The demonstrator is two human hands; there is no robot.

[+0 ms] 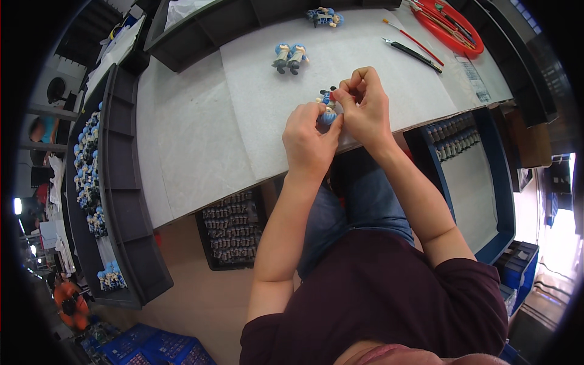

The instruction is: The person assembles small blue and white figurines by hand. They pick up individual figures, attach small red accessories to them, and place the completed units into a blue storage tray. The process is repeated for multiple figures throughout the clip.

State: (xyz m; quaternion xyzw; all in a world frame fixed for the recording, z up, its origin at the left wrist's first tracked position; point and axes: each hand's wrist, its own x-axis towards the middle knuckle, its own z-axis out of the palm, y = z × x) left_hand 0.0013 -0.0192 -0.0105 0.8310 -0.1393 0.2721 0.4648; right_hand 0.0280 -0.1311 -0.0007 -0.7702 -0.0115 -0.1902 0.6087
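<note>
A small toy figurine [328,117] with blue hair is held upside down above the white work sheet, its head toward me and its dark feet away from me. My left hand [309,137] is closed round the head end, thumb and index finger on either side. The fingers of my right hand [367,109] are pinched against the figurine's body and legs; whether a smaller part is between them is hidden. Beyond my hands, two similar figurines [289,58] lie side by side on the sheet. Another blue-haired figurine [325,17] lies at the far edge.
A paintbrush [413,41] and a craft knife [412,55] lie at the far right, near a red tray [471,50] of tools. A dark crate [125,182] of figurines stands left. Below the table edge are a black tray [231,266] and a blue crate [508,213] with rows of figures.
</note>
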